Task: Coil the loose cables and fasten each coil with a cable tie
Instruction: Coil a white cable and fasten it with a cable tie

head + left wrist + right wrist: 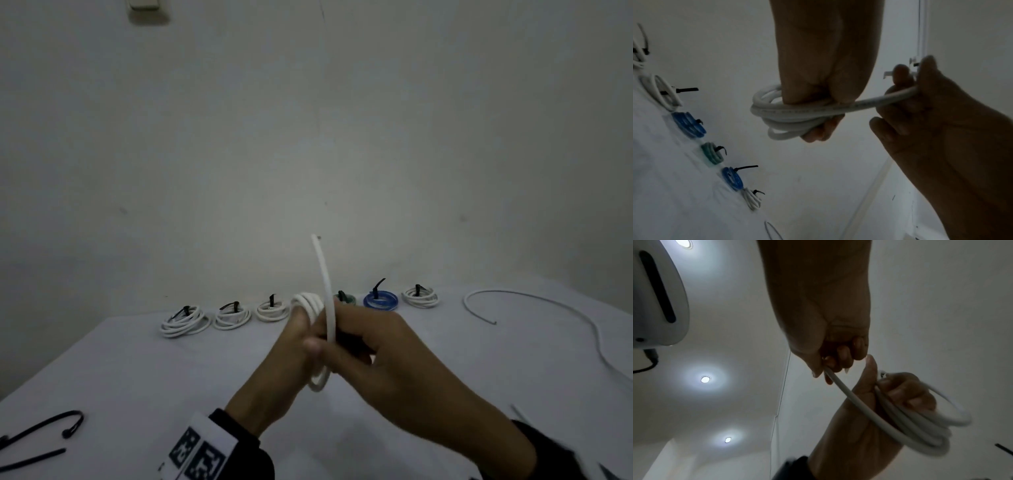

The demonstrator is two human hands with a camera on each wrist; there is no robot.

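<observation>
Your left hand (291,346) curls its fingers around a coil of thick white round cable (789,116), held up above the white counter (137,370). Your right hand (373,346) pinches the coil's loose tail (325,291), which stands upright with its cut end on top. Grey print runs along the cable jacket, too blurred to read. Tied coils line the counter's far edge: white ones (185,320), a blue one (381,300) and a green one (712,155). Loose black cable ties (41,433) lie near left; a loose white cable (548,308) curves at right.
</observation>
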